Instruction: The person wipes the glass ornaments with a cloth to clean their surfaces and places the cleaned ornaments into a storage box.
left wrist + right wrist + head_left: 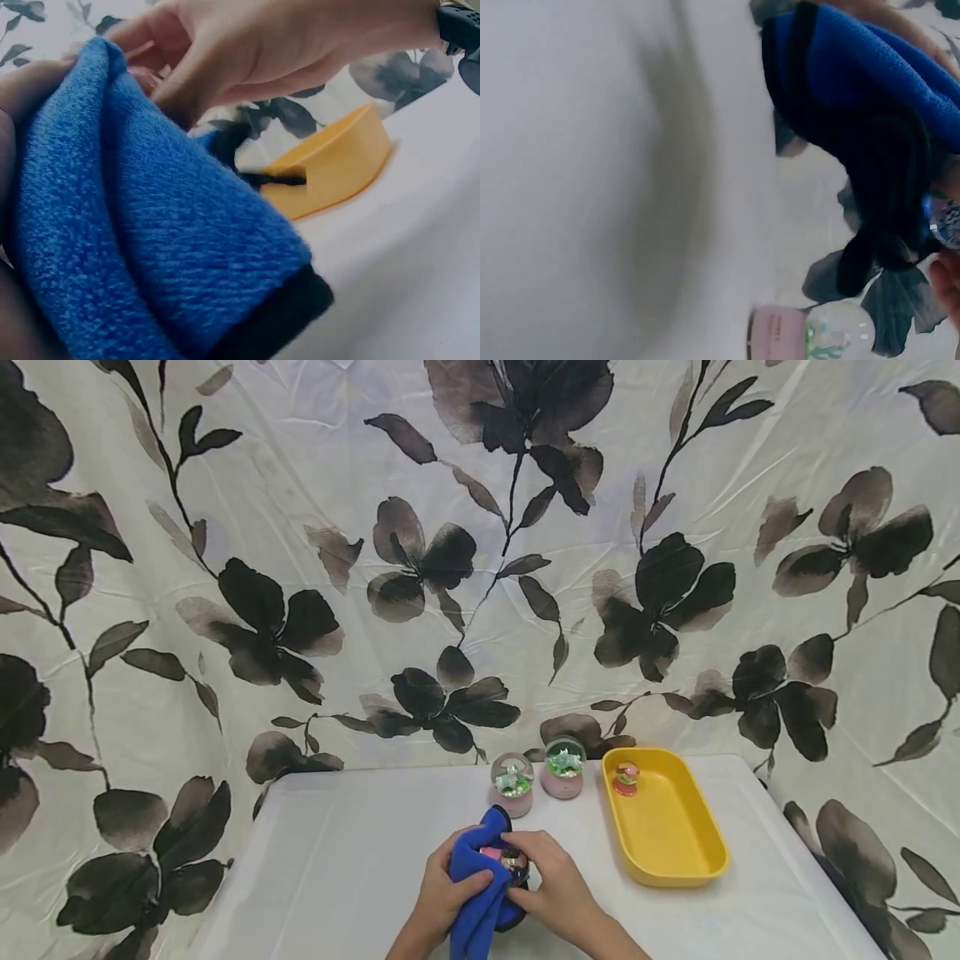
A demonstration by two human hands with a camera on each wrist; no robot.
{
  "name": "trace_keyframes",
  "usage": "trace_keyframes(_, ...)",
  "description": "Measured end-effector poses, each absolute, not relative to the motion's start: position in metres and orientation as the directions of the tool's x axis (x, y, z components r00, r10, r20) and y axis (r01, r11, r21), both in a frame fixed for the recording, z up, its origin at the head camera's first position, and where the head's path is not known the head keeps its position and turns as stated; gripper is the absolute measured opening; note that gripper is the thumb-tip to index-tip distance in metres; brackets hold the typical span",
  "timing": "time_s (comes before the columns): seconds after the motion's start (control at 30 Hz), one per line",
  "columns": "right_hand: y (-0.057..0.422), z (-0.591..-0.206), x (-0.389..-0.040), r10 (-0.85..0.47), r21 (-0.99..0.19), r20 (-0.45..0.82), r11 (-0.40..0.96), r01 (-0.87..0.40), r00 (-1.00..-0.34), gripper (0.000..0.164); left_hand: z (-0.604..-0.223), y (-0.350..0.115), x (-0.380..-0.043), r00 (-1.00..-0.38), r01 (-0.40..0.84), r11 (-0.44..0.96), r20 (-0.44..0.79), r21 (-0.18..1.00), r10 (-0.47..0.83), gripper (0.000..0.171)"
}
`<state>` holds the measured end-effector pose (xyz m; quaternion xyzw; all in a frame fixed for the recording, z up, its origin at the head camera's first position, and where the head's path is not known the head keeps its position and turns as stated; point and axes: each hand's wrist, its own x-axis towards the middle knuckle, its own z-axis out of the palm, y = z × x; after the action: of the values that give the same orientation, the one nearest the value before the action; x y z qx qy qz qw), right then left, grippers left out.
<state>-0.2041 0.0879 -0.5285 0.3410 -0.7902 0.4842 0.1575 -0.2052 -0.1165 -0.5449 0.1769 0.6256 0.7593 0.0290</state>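
Note:
My left hand (441,887) grips a blue cloth (474,906) with black edging, its thumb pressing the folds against a small snow globe (513,860). The fingers and thumb of my right hand (561,887) hold the globe from the other side. Cloth covers part of it; pink and dark parts show between the hands. In the left wrist view the blue cloth (165,225) hides most of the left fingers and the globe. A bit of the clear, glittery globe (948,223) shows at the edge of the right wrist view, beside the right fingertips.
Two snow globes on pink bases, one nearer (513,783) and one farther back (564,768), stand just beyond the hands. To the right lies a yellow tray (667,835) with a small red-based globe (626,779) at its far left. Behind the white table (337,860) hangs a floral curtain (525,627).

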Motion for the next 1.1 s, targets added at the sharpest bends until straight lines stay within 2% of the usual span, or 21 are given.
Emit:
trace_keyframes(0.1, 0.094, -0.529, -0.206, -0.467, -0.506, 0.637, 0.346, -0.79, -0.613, 0.071, -0.547, -0.116, -0.205, -0.943, 0.185, -0.223, 0.237, 0.957, 0.232, 0.05)
trace_keyframes(0.2, 0.098, -0.529, -0.208, -0.533, -0.414, 0.667, 0.317, -0.853, -0.521, 0.068, -0.547, -0.117, -0.205, -0.947, 0.181, -0.237, 0.234, 0.955, 0.221, 0.049)
trace_keyframes(0.33, 0.099, -0.528, -0.212, -0.569, -0.37, 0.674, 0.292, -0.882, -0.471, 0.066, -0.546, -0.12, -0.205, -0.944, 0.194, -0.23, 0.246, 0.954, 0.221, 0.045)
trace_keyframes(0.5, 0.099, -0.531, -0.209, -0.549, -0.502, 0.644, 0.222, -0.836, -0.532, 0.057, -0.546, -0.124, -0.204, -0.933, 0.219, -0.19, 0.262, 0.957, 0.247, 0.042)
trace_keyframes(0.63, 0.099, -0.537, -0.204, -0.498, -0.659, 0.595, 0.145, -0.738, -0.63, 0.049, -0.548, -0.127, -0.204, -0.919, 0.222, -0.168, 0.263, 0.961, 0.293, 0.044)
trace_keyframes(0.73, 0.099, -0.54, -0.203, -0.463, -0.755, 0.521, 0.141, -0.64, -0.717, 0.044, -0.55, -0.127, -0.203, -0.907, 0.238, -0.166, 0.28, 0.957, 0.315, 0.047)
trace_keyframes(0.8, 0.098, -0.541, -0.203, -0.451, -0.784, 0.483, 0.158, -0.6, -0.75, 0.043, -0.551, -0.127, -0.203, -0.906, 0.247, -0.162, 0.287, 0.955, 0.311, 0.047)
trace_keyframes(0.87, 0.097, -0.54, -0.203, -0.455, -0.77, 0.485, 0.182, -0.611, -0.747, 0.049, -0.551, -0.127, -0.203, -0.914, 0.238, -0.161, 0.276, 0.958, 0.297, 0.047)
trace_keyframes(1.0, 0.097, -0.534, -0.201, -0.467, -0.647, 0.601, 0.192, -0.738, -0.649, 0.063, -0.552, -0.125, -0.206, -0.925, 0.196, -0.196, 0.248, 0.961, 0.288, 0.047)
trace_keyframes(1.1, 0.098, -0.533, -0.202, -0.479, -0.563, 0.652, 0.214, -0.799, -0.588, 0.062, -0.554, -0.124, -0.207, -0.92, 0.159, -0.224, 0.227, 0.961, 0.318, 0.048)
